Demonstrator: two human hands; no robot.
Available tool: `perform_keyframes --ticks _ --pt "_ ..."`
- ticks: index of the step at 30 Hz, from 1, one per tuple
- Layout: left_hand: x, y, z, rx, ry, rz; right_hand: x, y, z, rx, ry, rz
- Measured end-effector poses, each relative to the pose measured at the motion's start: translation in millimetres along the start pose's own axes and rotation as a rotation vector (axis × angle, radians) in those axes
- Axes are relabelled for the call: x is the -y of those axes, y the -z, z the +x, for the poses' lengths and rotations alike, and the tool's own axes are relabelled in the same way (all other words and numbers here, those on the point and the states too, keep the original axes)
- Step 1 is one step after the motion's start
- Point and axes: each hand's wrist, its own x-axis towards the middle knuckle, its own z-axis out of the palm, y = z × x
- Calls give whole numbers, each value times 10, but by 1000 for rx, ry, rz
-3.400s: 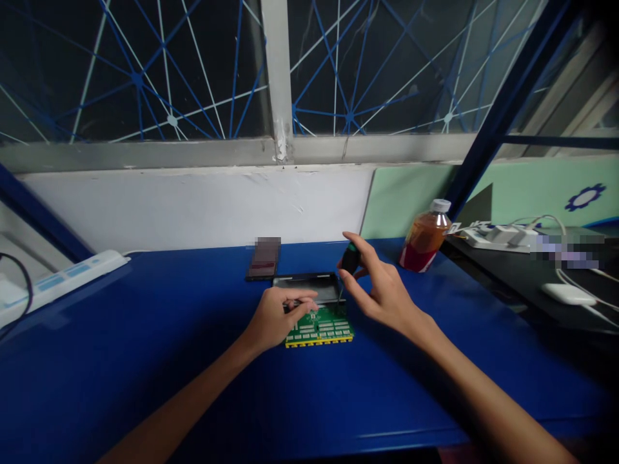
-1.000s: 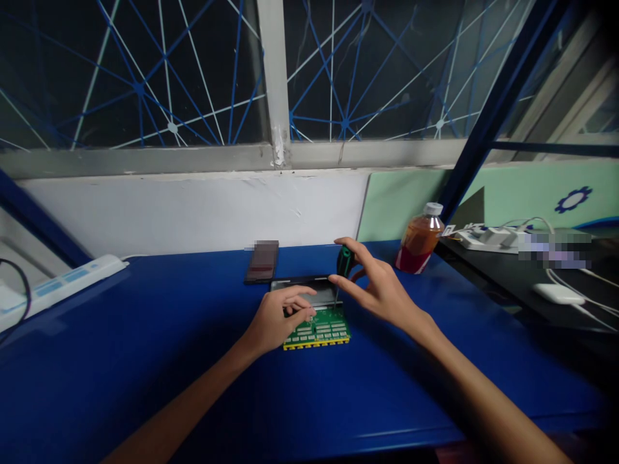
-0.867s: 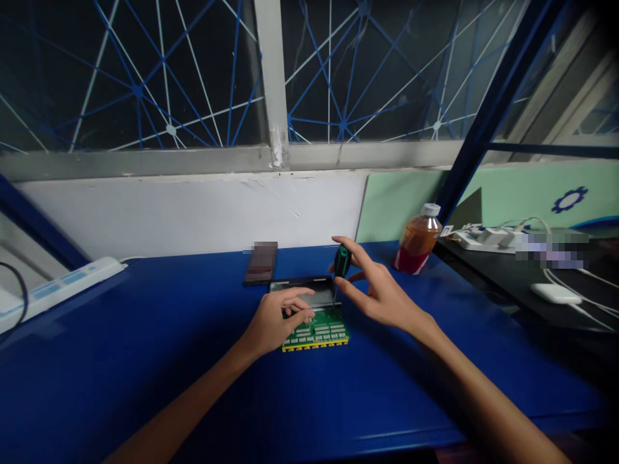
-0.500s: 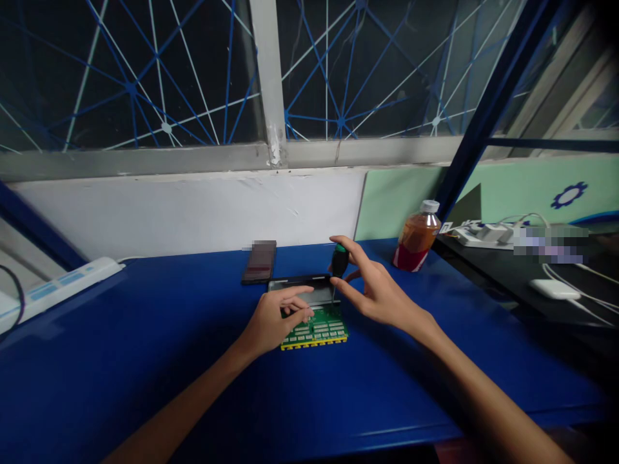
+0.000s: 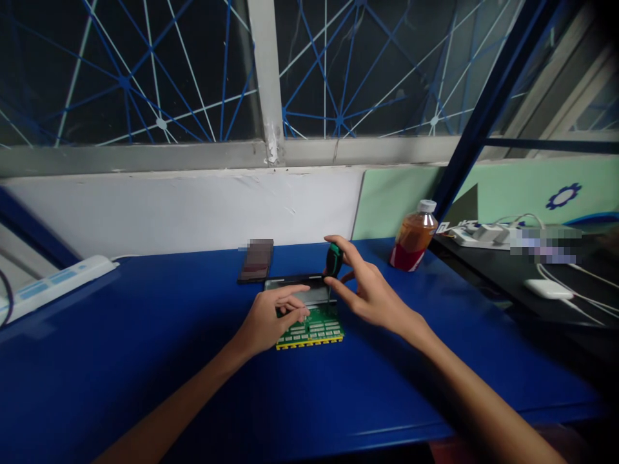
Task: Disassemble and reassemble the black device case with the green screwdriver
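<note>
A green circuit board (image 5: 316,330) with a yellow strip along its near edge lies on the blue table. Behind it and touching it is a dark-framed grey panel (image 5: 314,294). My left hand (image 5: 265,320) rests over the board's left part, index finger stretched out, thumb and other fingertips pinched together low over the board. Whatever is between those fingertips is too small to make out. My right hand (image 5: 372,293) has its fingers around the black and green handle of a screwdriver (image 5: 333,259). The screwdriver stands nearly upright, its thin shaft pointing down at the board's upper right.
A dark phone (image 5: 256,263) lies behind the panel, to the left. At the back right stands a bottle (image 5: 413,237) of orange-brown drink. White power strips (image 5: 58,287) lie at far left and far right; a white charger (image 5: 549,289) with cables is on the right.
The whole view has shifted slightly, so things sit a little further left. The screwdriver handle has turned a bit, showing more green. Both hands keep their places at the board.
</note>
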Motion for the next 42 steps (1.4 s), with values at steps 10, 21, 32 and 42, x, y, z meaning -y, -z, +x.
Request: perform_keyframes --ticks 10,21,32,42 --pt "32 -10 0 -3 8 -17 25 -59 -16 -63 9 -108" --pt "18 -27 -5 -31 16 -71 55 -127 -27 -129 122 -237" --pt "42 -24 1 -24 7 -79 1 -142 -21 -150 21 -223" --pt "40 -19 -7 -36 -5 -46 -36 -103 -9 -119 25 -140"
